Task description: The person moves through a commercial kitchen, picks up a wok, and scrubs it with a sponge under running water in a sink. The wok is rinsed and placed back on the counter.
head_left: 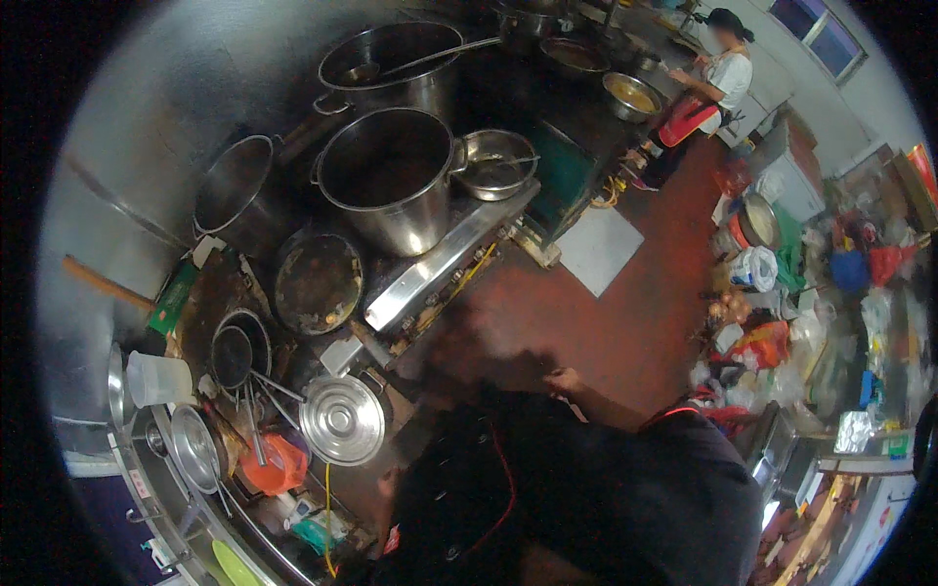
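My right hand [563, 379] hangs over the reddish floor beside my dark jacket. It is small and blurred, and nothing can be made out in it. A skin-toned patch at the jacket's other edge appears to be part of my left hand [387, 483]; its fingers are hidden. Nearest that side are a round metal pot lid [352, 439] and an orange plastic basin [289, 469] with long handles reaching over it. Before me on the dark range stands a large steel stockpot [421, 227]. Next to it sits a steel bowl [498, 189] with a utensil inside.
Another stockpot [425, 99] holds a ladle. A soiled round pan [319, 286] and strainers [231, 357] lie left. A pale square board [601, 249] lies on the floor [542, 315]. A co-worker [733, 80] stands by a bowl of yellowish contents [632, 99]. Bags [755, 269] crowd the right.
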